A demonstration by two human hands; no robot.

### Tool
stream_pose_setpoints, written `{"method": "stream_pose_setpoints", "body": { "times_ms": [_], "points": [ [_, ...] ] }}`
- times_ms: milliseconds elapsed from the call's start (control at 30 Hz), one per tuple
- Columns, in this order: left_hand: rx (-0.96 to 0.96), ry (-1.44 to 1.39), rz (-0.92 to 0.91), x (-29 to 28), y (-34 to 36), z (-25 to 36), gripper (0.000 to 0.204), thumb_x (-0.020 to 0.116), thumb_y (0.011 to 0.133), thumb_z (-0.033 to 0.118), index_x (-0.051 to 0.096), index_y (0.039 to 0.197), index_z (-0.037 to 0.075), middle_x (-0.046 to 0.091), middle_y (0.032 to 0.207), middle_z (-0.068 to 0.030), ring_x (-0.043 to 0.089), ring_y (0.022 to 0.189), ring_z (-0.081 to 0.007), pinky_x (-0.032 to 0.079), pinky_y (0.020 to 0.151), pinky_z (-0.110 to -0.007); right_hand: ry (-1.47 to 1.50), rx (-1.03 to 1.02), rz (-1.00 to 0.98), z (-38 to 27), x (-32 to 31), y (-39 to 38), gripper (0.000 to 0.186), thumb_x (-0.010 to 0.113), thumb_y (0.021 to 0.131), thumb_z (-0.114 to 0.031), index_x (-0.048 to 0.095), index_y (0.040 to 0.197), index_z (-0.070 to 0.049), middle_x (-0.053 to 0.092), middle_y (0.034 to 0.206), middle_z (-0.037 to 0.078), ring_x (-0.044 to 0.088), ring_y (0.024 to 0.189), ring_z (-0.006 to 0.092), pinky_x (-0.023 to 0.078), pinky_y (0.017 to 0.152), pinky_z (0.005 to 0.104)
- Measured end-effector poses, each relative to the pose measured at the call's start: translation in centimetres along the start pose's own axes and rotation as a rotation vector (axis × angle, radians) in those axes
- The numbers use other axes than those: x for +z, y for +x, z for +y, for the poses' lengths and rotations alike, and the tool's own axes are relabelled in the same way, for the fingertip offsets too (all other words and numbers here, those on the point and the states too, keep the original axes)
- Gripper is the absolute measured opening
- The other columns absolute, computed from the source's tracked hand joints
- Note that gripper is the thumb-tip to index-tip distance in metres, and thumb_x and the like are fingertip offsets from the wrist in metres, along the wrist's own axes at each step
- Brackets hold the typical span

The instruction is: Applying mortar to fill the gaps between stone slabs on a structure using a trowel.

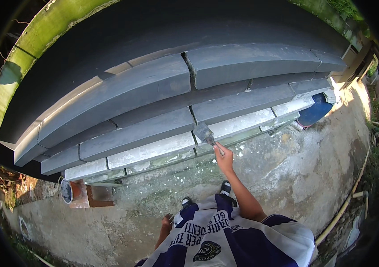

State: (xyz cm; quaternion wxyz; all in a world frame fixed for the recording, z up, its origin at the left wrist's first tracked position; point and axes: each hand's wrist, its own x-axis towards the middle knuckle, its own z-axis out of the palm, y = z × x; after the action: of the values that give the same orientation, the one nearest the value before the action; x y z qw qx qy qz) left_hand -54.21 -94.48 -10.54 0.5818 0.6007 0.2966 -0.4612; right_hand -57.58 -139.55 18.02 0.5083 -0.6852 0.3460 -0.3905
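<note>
My right hand is closed around the handle of a wide, flat paintbrush. Its head, coated in grey, is at the lowest white ledge of a stepped masonry structure, just under a dark vertical joint. Above it run a middle grey ledge and a top grey ledge, both split by dark gaps. Down beside my leg, my left hand appears empty, with its fingers loosely apart; it is small and partly shaded.
A reddish-brown bucket with grey contents stands by a tiled block at the left. A blue container sits by the ledges' right end. The concrete floor has white spatters. A pale pipe runs along the right.
</note>
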Motion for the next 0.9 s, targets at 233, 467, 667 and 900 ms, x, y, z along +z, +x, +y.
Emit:
{"method": "stream_pose_setpoints", "body": {
  "times_ms": [233, 467, 667, 900],
  "points": [
    [0.003, -0.153, 0.010, -1.9, 0.6, -0.6, 0.046, 0.043, 0.092, 0.030, 0.040, 0.134, 0.011, 0.050, 0.134, -0.0054, 0.054, 0.113, -0.0248, 0.042, 0.090, -0.038, -0.088, 0.050, -0.091, 3.9, -1.4, -1.4, 0.030, 0.065, 0.086, -0.017, 0.064, 0.106, 0.005, 0.069, 0.094, 0.011, 0.062, 0.087, 0.0114, 0.048, 0.076, 0.0242],
    [0.023, 0.275, -0.014, -0.2, -1.8, 0.5, 0.045, 0.046, 0.091, 0.035, 0.045, 0.131, 0.013, 0.055, 0.128, -0.0038, 0.051, 0.114, -0.0239, 0.038, 0.092, -0.040, -0.005, -0.056, -0.101, -2.4, -1.6, 2.3, 0.030, 0.067, 0.084, -0.017, 0.065, 0.104, 0.004, 0.070, 0.086, 0.013, 0.063, 0.078, 0.0125, 0.049, 0.070, 0.0271],
    [-0.115, 0.099, -0.145, -4.0, 4.0, -1.1, 0.053, 0.033, 0.093, 0.037, 0.030, 0.142, 0.016, 0.036, 0.145, -0.0039, 0.036, 0.131, -0.0266, 0.030, 0.103, -0.042, -0.491, -0.120, -0.024, 3.1, -1.7, -0.4, 0.030, 0.057, 0.088, -0.018, 0.060, 0.107, 0.005, 0.061, 0.077, 0.028, 0.059, 0.074, 0.0445, 0.047, 0.066, 0.0455],
    [0.384, 0.841, -0.510, -5.1, 2.5, 0.2, 0.054, 0.048, 0.088, 0.020, 0.033, 0.140, 0.015, 0.043, 0.138, -0.0101, 0.042, 0.127, -0.0201, 0.031, 0.107, -0.029, -0.506, -0.144, 0.442, -0.4, -3.1, 2.0, 0.033, 0.048, 0.092, -0.010, 0.051, 0.120, 0.007, 0.060, 0.089, 0.027, 0.060, 0.080, 0.0414, 0.047, 0.067, 0.0458]
  ]
}}
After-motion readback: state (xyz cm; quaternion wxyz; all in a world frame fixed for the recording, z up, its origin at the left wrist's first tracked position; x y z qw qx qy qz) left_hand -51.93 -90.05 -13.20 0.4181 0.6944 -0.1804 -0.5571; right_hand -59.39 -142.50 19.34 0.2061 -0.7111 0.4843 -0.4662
